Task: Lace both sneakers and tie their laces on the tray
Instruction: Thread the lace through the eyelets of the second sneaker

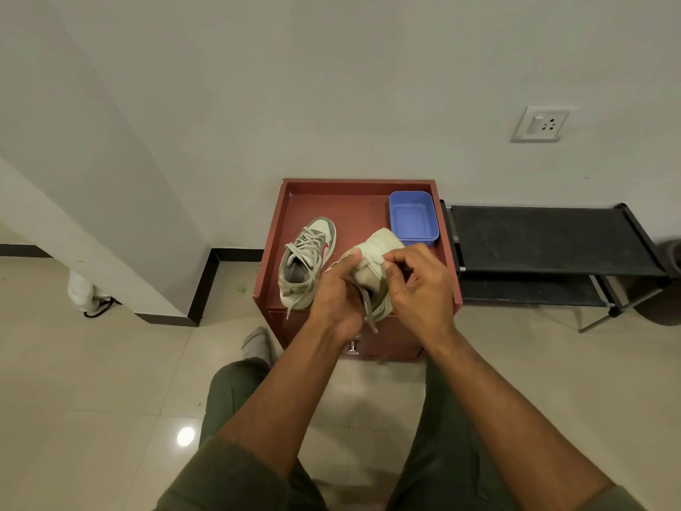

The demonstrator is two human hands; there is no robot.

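Note:
A white and grey sneaker (307,263) with a red mark lies on the left of the reddish-brown tray (353,204), laced, with loose lace ends trailing over the front edge. A second, beige sneaker (379,248) is tilted up at the tray's front. My left hand (337,293) grips its left side, thumb on the upper. My right hand (416,282) pinches something small at its eyelets, likely the lace. A lace end (370,315) hangs down between my hands.
A blue plastic box (414,217) sits in the tray's back right corner. The tray tops a small cabinet with a drawer handle (353,348). A black rack (545,241) stands to the right against the wall. My knees and a socked foot (258,343) are below.

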